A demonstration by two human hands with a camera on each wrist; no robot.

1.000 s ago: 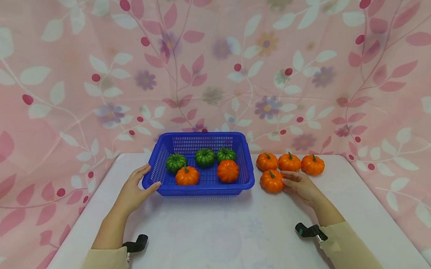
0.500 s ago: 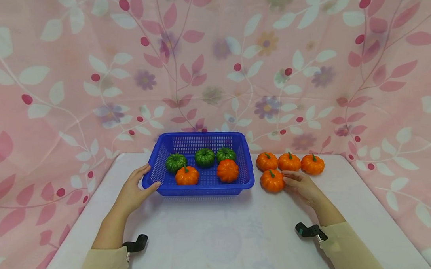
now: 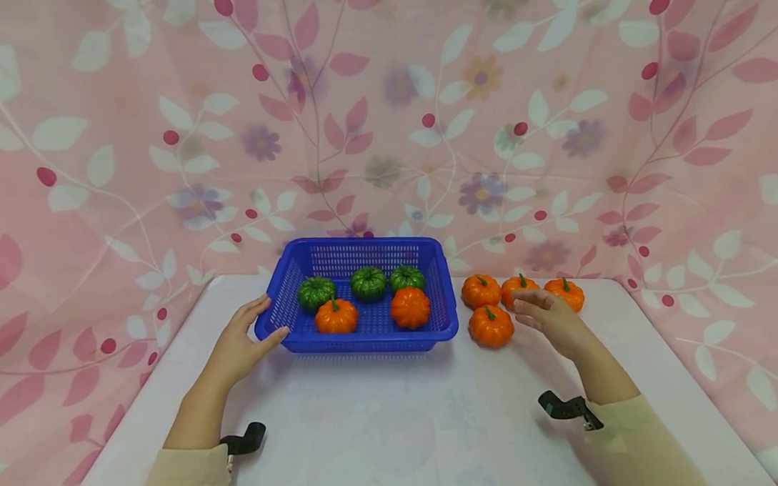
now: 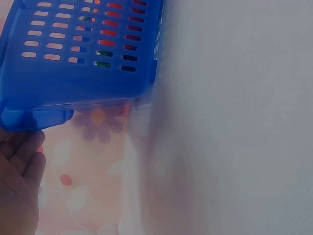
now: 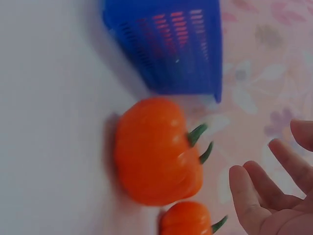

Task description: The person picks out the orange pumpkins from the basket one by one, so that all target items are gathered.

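My left hand [image 3: 241,348] rests against the left end of a blue plastic basket [image 3: 366,338], fingers on the side rim and thumb at the front corner. In the left wrist view, its fingers [image 4: 32,166] lie fairly straight at the basket's rim [image 4: 34,120]. Inside sit green pumpkins [image 3: 369,284] and two orange pumpkins, one upright [image 3: 336,318] and one with its stem hidden [image 3: 410,308]. My right hand [image 3: 555,323] holds nothing, fingers loosely bent, just right of an orange pumpkin [image 3: 491,327]. The right wrist view shows a gap between that pumpkin [image 5: 151,152] and my fingers [image 5: 242,188].
Behind the front pumpkin stand more orange pumpkins in a row: one near the basket [image 3: 481,292], one partly behind my right hand [image 3: 518,287], and one farther right [image 3: 566,294]. A white-covered table [image 3: 395,421] lies below. A pink floral cloth [image 3: 385,129] hangs at the back.
My right hand has lifted off the front orange pumpkin and shifted slightly up and to the right. That pumpkin stays in place. My left hand remains at the basket.
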